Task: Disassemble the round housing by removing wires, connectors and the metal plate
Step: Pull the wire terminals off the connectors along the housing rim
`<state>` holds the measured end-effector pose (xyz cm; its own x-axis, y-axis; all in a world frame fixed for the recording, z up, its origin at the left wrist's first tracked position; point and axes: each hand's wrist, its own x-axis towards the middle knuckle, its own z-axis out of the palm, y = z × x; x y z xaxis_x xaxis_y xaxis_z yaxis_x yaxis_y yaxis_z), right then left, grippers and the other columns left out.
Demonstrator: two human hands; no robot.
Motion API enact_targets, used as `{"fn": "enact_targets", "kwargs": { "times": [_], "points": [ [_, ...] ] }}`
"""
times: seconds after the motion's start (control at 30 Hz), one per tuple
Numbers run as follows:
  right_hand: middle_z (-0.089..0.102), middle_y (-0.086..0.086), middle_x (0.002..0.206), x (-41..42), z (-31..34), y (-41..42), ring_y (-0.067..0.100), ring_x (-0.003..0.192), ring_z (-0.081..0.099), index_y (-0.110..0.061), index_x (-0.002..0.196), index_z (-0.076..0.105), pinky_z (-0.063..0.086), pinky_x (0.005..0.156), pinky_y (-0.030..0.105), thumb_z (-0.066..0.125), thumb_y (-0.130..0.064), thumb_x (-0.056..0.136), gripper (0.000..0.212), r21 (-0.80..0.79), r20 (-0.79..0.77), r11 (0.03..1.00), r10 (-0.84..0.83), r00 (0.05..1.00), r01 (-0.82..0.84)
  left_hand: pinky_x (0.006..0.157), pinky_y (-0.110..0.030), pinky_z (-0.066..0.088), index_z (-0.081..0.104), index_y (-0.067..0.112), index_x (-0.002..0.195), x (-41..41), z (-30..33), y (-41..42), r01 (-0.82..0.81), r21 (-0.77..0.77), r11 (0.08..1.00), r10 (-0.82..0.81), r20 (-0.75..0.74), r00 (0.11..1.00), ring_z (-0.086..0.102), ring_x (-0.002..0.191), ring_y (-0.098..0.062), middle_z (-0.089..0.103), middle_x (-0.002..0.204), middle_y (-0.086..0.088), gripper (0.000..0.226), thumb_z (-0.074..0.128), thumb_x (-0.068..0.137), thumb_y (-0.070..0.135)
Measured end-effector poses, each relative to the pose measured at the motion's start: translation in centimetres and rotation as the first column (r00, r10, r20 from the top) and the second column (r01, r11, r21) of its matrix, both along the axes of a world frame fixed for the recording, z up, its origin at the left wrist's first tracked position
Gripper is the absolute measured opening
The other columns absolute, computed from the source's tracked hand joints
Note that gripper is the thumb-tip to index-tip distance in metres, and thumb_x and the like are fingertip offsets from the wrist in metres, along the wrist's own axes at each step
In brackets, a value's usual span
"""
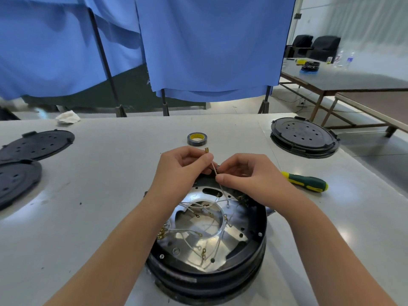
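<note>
Both hands meet just above the far rim of the round housing [207,235], which sits on the table [110,173]. The left hand [183,166] pinches a thin wire [213,167] below its brass connector [206,150]; the right hand [242,173] pinches the same wire lower down. A screwdriver [305,181] lies to the right.

Bright, even indoor light, mostly from overhead. Tabletop [110,195] shows pale glossy sheen patches, strongest at right near screwdriver [305,181]. Strong specular glare on metal plate [198,237] inside round housing [242,268]; mirror reflections muddle thin wires [212,228]. Soft, short shadows under forearms and housing. Wide-angle distortion: tabletop edge bows, blue curtain [209,51] poles lean outward. Far right wall washed out, hazy. Left edge smeared, blurred. Centre reasonably sharp; slight softness on hands.
</note>
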<state>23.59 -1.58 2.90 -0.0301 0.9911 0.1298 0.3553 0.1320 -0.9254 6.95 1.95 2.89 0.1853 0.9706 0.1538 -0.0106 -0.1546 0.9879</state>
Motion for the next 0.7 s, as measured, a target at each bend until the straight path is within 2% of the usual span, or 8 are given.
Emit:
{"fn": "enact_targets", "kwargs": {
  "times": [0.2, 0.3, 0.33, 0.4, 0.43, 0.5, 0.6, 0.7],
  "points": [
    [0.074, 0.007, 0.076, 0.5, 0.1, -0.3, 0.014, 0.071, 0.069, -0.016, 0.081, 0.073, 0.057, 0.072, 0.026, 0.075, -0.012, 0.079, 0.005, -0.024, -0.011, 0.999, -0.038, 0.999, 0.038, 0.059, -0.012, 0.051, 0.071, 0.008, 0.088, 1.1, 0.1, -0.4, 0.015, -0.018, 1.000, -0.015, 0.043, 0.999, 0.072, 0.070, -0.008, 0.076, 0.076, -0.001, 0.008, 0.069, 0.086, 0.016],
    [0.074, 0.006, 0.077, 1.8, 0.3, 0.0, 0.013, 0.070, 0.068, -0.017, 0.080, 0.073, 0.055, 0.074, 0.024, 0.073, -0.013, 0.081, 0.004, 0.004, -0.009, 0.994, -0.106, 0.994, 0.106, 0.086, -0.024, 0.051, 0.066, 0.023, 0.110, 1.1, -0.5, 0.0, 0.051, 0.057, 0.997, -0.037, -0.225, 0.974, 0.066, 0.100, -0.005, 0.072, 0.108, 0.009, 0.025, 0.062, 0.090, 0.038],
    [0.074, 0.004, 0.076, 2.7, 0.4, 0.3, 0.010, 0.070, 0.068, -0.019, 0.080, 0.073, 0.054, 0.073, 0.020, 0.073, -0.014, 0.081, 0.005, 0.021, -0.015, 0.989, -0.146, 0.989, 0.146, 0.098, -0.028, 0.044, 0.057, 0.029, 0.125, 1.0, -1.1, 0.2, 0.073, 0.118, 0.990, -0.014, -0.441, 0.897, 0.056, 0.116, -0.004, 0.061, 0.125, 0.013, 0.039, 0.055, 0.091, 0.048],
    [0.072, -0.001, 0.073, 4.6, 0.3, 1.4, 0.002, 0.063, 0.066, -0.022, 0.079, 0.072, 0.051, 0.063, 0.010, 0.072, -0.016, 0.082, 0.006, 0.042, 0.004, 0.969, -0.244, 0.970, 0.243, 0.115, -0.041, 0.020, 0.028, 0.032, 0.147, 0.6, -2.2, 0.5, 0.155, 0.195, 0.968, 0.075, -0.821, 0.565, 0.026, 0.140, -0.012, 0.032, 0.152, 0.008, 0.062, 0.040, 0.092, 0.060],
    [0.071, -0.003, 0.070, 5.5, 0.0, 2.1, -0.002, 0.058, 0.062, -0.023, 0.078, 0.072, 0.047, 0.054, 0.007, 0.072, -0.018, 0.082, 0.006, 0.042, 0.050, 0.956, -0.292, 0.955, 0.290, 0.118, -0.048, 0.008, 0.015, 0.032, 0.151, 0.4, -2.8, 0.6, 0.195, 0.188, 0.963, 0.096, -0.910, 0.403, 0.012, 0.146, -0.016, 0.017, 0.159, 0.005, 0.069, 0.034, 0.092, 0.062],
    [0.067, -0.005, 0.069, 6.8, -1.4, 3.8, -0.002, 0.054, 0.058, -0.022, 0.076, 0.071, 0.042, 0.045, 0.008, 0.070, -0.018, 0.082, 0.007, 0.010, 0.180, 0.938, -0.343, 0.922, 0.347, 0.115, -0.053, -0.008, -0.001, 0.031, 0.152, 0.1, -3.9, 0.9, 0.257, 0.135, 0.957, 0.080, -0.974, 0.214, -0.007, 0.148, -0.019, -0.004, 0.162, 0.002, 0.075, 0.028, 0.093, 0.065],
    [0.066, -0.004, 0.076, 7.7, -4.4, 6.1, 0.013, 0.073, 0.061, -0.020, 0.077, 0.069, 0.047, 0.059, 0.022, 0.067, -0.015, 0.082, 0.008, -0.083, 0.407, 0.940, -0.272, 0.872, 0.332, 0.115, -0.052, -0.010, -0.005, 0.031, 0.152, -0.3, -4.5, 1.1, 0.287, 0.134, 0.949, 0.085, -0.981, 0.176, -0.011, 0.148, -0.019, -0.008, 0.162, 0.002, 0.076, 0.026, 0.092, 0.067],
    [0.062, -0.011, 0.073, 7.7, -6.1, 7.7, 0.013, 0.077, 0.059, -0.026, 0.074, 0.067, 0.041, 0.064, 0.023, 0.067, -0.017, 0.081, 0.011, -0.089, 0.587, 0.952, -0.187, 0.788, 0.293, 0.116, -0.051, -0.009, -0.004, 0.031, 0.152, -0.8, -4.3, 1.3, 0.318, 0.151, 0.936, 0.099, -0.980, 0.175, -0.010, 0.148, -0.017, -0.008, 0.162, 0.004, 0.075, 0.026, 0.093, 0.065]
  ]
}}
